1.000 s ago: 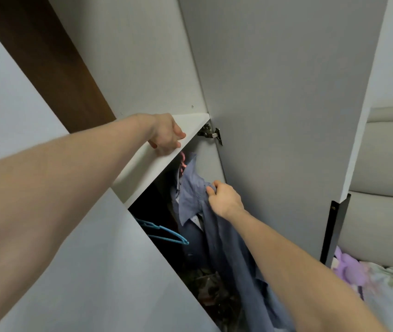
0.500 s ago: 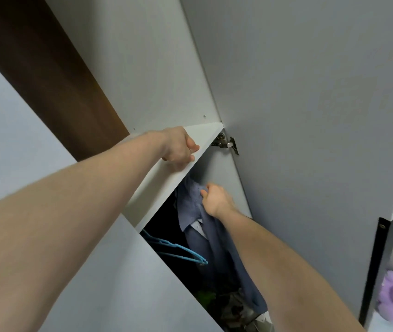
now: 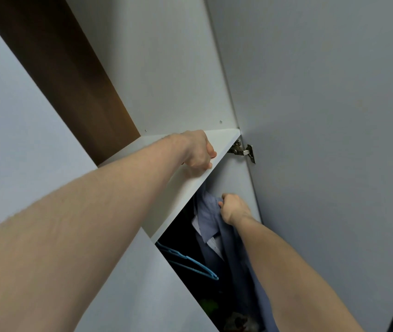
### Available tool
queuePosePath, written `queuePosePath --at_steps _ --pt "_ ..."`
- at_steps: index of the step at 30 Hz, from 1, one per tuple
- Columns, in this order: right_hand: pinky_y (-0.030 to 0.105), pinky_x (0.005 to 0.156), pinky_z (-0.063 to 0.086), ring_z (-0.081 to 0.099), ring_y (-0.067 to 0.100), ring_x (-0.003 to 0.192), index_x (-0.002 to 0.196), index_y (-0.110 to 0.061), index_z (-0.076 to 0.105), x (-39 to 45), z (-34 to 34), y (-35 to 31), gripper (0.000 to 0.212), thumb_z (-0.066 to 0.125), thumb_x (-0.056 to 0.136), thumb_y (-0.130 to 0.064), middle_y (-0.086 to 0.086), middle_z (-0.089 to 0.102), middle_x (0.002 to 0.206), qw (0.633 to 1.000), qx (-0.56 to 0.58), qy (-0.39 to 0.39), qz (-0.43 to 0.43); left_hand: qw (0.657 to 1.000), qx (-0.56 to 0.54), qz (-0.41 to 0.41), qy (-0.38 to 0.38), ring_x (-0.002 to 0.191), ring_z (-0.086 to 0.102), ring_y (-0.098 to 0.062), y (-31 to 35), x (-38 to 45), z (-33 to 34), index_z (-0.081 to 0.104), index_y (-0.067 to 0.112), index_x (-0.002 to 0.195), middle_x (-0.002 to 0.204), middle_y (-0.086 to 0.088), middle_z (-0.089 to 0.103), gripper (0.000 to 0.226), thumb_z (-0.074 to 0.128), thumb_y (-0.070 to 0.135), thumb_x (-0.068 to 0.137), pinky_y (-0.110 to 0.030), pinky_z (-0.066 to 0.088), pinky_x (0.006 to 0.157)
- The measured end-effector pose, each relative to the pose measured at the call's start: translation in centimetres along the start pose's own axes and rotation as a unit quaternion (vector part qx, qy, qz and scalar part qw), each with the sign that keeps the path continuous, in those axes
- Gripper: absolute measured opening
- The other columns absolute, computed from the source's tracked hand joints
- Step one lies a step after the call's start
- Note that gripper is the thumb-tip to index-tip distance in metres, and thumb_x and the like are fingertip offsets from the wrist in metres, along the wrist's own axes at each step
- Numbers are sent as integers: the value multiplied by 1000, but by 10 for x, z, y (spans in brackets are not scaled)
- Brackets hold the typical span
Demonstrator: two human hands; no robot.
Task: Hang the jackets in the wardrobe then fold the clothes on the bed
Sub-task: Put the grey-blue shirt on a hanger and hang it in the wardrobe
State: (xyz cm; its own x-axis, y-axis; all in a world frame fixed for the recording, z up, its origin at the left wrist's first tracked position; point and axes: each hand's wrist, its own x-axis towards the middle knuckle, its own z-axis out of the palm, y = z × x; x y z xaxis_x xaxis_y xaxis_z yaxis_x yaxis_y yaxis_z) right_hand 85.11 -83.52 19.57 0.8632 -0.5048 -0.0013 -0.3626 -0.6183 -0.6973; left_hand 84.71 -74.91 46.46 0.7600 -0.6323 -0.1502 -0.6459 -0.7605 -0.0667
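The left hand (image 3: 199,149) is reaching up at the centre of the frame, its fingers curled over the front edge of the white wardrobe shelf (image 3: 221,140); its grip is closing on that edge, though whether anything else is in it cannot be told. Below it, at centre right, the right hand (image 3: 232,208) is pinching the shoulder fabric of a blue-grey jacket (image 3: 208,216); the fingers are pressing together on the cloth near the collar. The jacket is hanging inside the wardrobe (image 3: 171,68), just under the shelf, draping down toward the lower centre of the frame beside the right forearm; a pale striped lining is showing at its collar. To the left of the jacket, 1 blue hanger (image 3: 190,262) is poking out of the dark interior, with what may be more behind it. A metal hinge (image 3: 242,150) is sitting at the shelf's right end, joining the open grey door (image 3: 334,140) that is filling the right side of the frame. A brown panel (image 3: 59,68) is running diagonally across the upper left.
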Motion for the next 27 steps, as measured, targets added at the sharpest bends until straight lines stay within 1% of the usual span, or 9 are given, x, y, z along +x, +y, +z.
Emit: queuePosePath --at_steps 4,6,9,13,15,17,21,25,27 --pt "34 77 45 64 37 102 88 -17 53 0 3 6 22 49 104 -30 14 68 109 1000 2 22 13 1000 12 4 2 130 58 -17 3 -4 -2 67 33 133 141 12 61 45 77 32 89 -33 42 114" --pt "35 79 46 64 37 104 94 -15 58 0 2 5 21 48 104 -30 14 68 111 1000 -12 16 17 1000 21 2 0 132 56 -17 5 -6 -3 66 33 135 143 13 60 45 76 33 90 -34 41 115" --pt "36 83 49 64 36 109 107 -11 63 0 -1 4 15 52 99 -18 14 67 119 999 -45 -4 26 1000 20 0 -3 132 56 -19 6 -8 -4 65 32 136 144 12 59 46 75 31 91 -34 41 116" --pt "38 96 53 61 34 120 120 -12 62 -6 -8 14 32 56 88 -5 13 63 130 993 -95 -40 54 1000 23 -4 -2 131 56 -20 7 -11 -3 63 34 137 143 11 59 47 74 31 92 -34 42 114" --pt "39 97 52 60 33 124 124 -13 61 -12 -10 27 36 56 88 -5 12 61 133 990 -115 -44 71 1000 21 -7 1 131 56 -20 8 -12 -3 63 35 137 143 12 59 47 75 31 91 -34 43 114" --pt "40 96 54 62 34 120 120 -14 61 -17 -11 43 34 54 88 -7 12 62 131 989 -118 -40 82 1000 24 -6 0 131 56 -21 9 -14 -4 62 35 138 144 12 58 49 75 31 91 -35 43 113" --pt "37 91 53 64 34 114 111 -16 67 -29 -12 62 26 50 93 -13 13 67 123 993 -58 -12 99 999 54 4 -8 132 55 -23 11 -18 -6 62 32 138 146 10 56 43 68 30 96 -38 44 113" --pt "33 92 50 64 32 114 115 -16 67 -46 -7 61 21 57 97 -19 11 70 121 996 33 14 87 997 78 9 -8 132 53 -26 13 -23 -5 61 25 141 146 4 54 40 57 27 101 -41 45 112" --pt "31 95 50 66 29 113 115 -16 68 -58 1 53 21 62 94 -17 7 72 119 994 87 22 57 998 57 5 10 125 60 -26 12 -21 -3 64 22 137 137 2 61 38 60 25 99 -41 50 107"
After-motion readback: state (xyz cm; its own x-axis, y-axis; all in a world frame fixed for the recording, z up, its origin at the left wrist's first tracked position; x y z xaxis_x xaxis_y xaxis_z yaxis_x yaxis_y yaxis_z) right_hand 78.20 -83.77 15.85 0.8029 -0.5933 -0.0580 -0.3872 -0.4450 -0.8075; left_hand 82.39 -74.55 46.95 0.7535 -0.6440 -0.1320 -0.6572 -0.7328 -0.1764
